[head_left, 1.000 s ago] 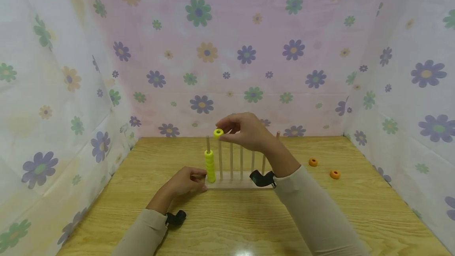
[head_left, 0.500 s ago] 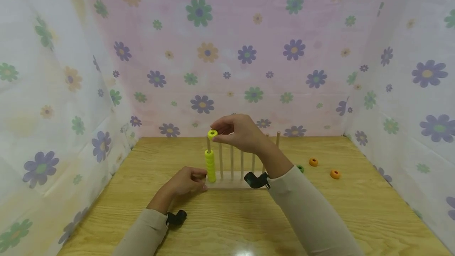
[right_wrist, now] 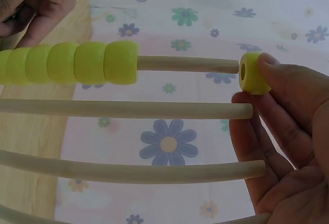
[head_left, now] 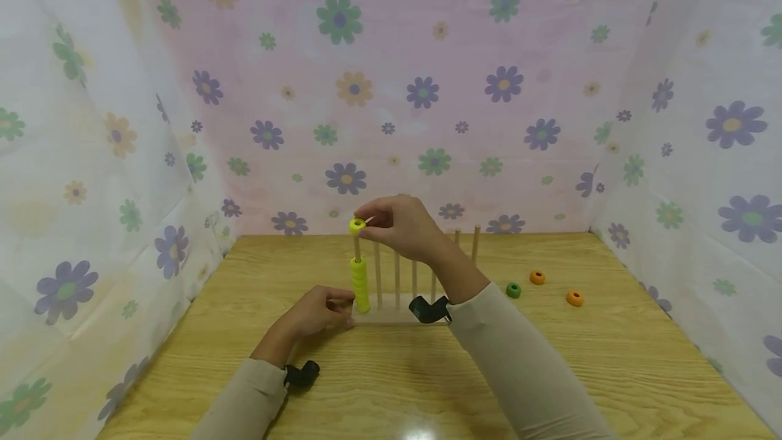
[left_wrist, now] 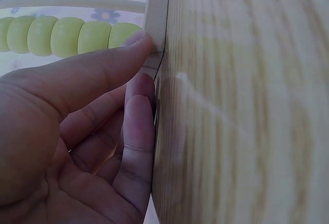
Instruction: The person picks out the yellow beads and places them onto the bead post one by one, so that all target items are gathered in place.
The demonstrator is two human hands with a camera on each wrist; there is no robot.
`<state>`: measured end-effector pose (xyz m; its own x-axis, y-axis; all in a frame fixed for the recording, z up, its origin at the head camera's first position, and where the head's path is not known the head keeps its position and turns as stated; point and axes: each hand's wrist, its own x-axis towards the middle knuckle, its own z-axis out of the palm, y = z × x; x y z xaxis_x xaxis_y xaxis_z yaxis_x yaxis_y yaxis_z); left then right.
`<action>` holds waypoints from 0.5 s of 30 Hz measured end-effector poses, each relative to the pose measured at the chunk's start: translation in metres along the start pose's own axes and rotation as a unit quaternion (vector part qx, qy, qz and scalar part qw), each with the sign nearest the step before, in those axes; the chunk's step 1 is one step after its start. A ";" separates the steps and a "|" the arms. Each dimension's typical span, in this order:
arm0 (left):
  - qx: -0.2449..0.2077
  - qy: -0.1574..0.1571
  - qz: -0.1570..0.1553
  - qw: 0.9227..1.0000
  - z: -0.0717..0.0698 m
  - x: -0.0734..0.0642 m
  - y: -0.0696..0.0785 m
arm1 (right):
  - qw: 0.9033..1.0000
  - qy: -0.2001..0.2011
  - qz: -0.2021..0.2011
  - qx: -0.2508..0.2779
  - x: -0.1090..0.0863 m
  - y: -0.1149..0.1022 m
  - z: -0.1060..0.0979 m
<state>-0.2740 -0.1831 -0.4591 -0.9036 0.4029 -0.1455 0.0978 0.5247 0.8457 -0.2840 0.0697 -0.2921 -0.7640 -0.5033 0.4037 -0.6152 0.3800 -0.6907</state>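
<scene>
My right hand [head_left: 403, 226] pinches a yellow bead [right_wrist: 252, 74] between thumb and fingers. Its hole faces the tip of the leftmost peg [right_wrist: 187, 63], right at the peg's end. Lower on that peg sits a stack of several yellow beads [head_left: 360, 285]. The peg stands in a pale wooden base [head_left: 391, 316] with a row of bare upright pegs. At the base's left end, my left hand [head_left: 314, 314] grips the wood. In the left wrist view, the thumb [left_wrist: 103, 72] lies near the lowest bead, with the other fingers bent against the base's end.
On the wooden table [head_left: 391, 372], right of the rack, lie a green bead [head_left: 514, 290] and two orange beads [head_left: 537, 278]. Flowered cloth [head_left: 391, 87] walls the table at the back and both sides. The right forearm hides part of the rack.
My right hand has moved left with the yellow bead, from above the second peg to the tip of the leftmost peg. The green bead has come into sight. My left hand stays put.
</scene>
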 end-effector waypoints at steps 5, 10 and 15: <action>0.006 0.004 0.001 1.000 0.000 0.000 -0.001 | 1.000 -0.001 0.013 0.004 0.000 0.000 0.003; 0.001 0.001 -0.001 1.000 0.000 0.001 -0.001 | 1.000 0.009 0.025 -0.002 -0.001 0.003 0.004; -0.001 0.002 -0.001 1.000 0.001 0.001 0.000 | 0.999 0.011 0.040 0.011 -0.002 0.003 0.003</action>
<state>-0.2743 -0.1822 -0.4592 -0.9059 0.3978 -0.1451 0.0944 0.5238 0.8466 -0.2841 0.0695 -0.2968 -0.8147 -0.4544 0.3603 -0.5483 0.4010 -0.7339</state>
